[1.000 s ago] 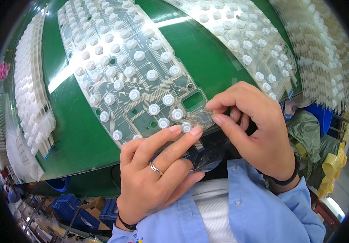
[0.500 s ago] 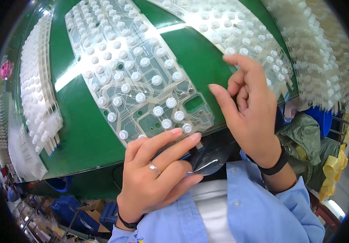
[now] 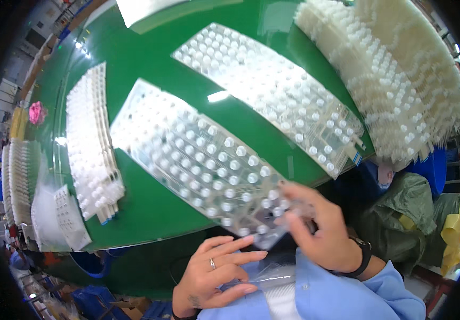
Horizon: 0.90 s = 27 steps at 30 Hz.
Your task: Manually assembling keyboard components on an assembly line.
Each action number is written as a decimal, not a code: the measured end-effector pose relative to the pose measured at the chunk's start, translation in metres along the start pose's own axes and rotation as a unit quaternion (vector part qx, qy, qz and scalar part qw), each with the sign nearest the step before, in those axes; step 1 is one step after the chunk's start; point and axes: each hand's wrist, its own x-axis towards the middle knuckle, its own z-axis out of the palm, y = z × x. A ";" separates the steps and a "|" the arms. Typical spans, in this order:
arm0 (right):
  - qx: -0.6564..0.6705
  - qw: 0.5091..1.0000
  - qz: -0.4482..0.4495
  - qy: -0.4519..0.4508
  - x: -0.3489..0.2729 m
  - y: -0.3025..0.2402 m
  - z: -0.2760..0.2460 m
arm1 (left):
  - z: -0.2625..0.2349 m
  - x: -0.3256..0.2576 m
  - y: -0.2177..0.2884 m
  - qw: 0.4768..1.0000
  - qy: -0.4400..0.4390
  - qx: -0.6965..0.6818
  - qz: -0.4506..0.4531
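A clear keyboard membrane sheet (image 3: 208, 160) with printed traces and rows of white rubber domes lies slantwise on the green table, its near end jutting over the edge toward me. My right hand (image 3: 320, 226) has thumb and forefinger closed on the right side of that end. Beside the sheet's near left corner is my left hand (image 3: 222, 272), a ring on one finger, its fingers stretched out. Whether its fingertips touch the sheet I cannot tell. Clear plastic film (image 3: 275, 276) shows between my hands, below the sheet. Another domed membrane sheet (image 3: 272, 90) rests farther right.
A small stack of domed sheets (image 3: 88, 144) stands at the left, and large stacks (image 3: 379, 90) fill the right side. The green table (image 3: 155, 213) ends at a curved near edge. Blue bins (image 3: 432, 168) and a grey-green bag (image 3: 406, 197) are below at the right.
My right hand has come down from above the table and closed on the sheet's near end. The sheet now lies at more of a slant. My view has shifted, showing more of the table.
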 end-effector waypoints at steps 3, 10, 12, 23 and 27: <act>0.159 0.986 0.045 0.003 0.024 -0.020 -0.025 | 0.003 -0.008 -0.002 0.995 0.090 0.047 0.018; 0.176 0.972 -0.004 0.156 0.060 -0.001 -0.090 | 0.009 0.001 0.003 0.988 0.138 0.055 0.034; 0.094 0.990 0.020 0.107 0.066 0.032 -0.104 | 0.011 0.012 0.010 0.990 0.128 0.055 0.036; 0.043 0.982 0.060 0.172 0.003 0.040 -0.087 | 0.021 0.094 0.000 0.973 0.044 0.214 0.080; 0.241 0.942 0.123 0.201 -0.026 0.086 -0.096 | 0.024 0.094 -0.007 0.977 0.005 0.200 0.075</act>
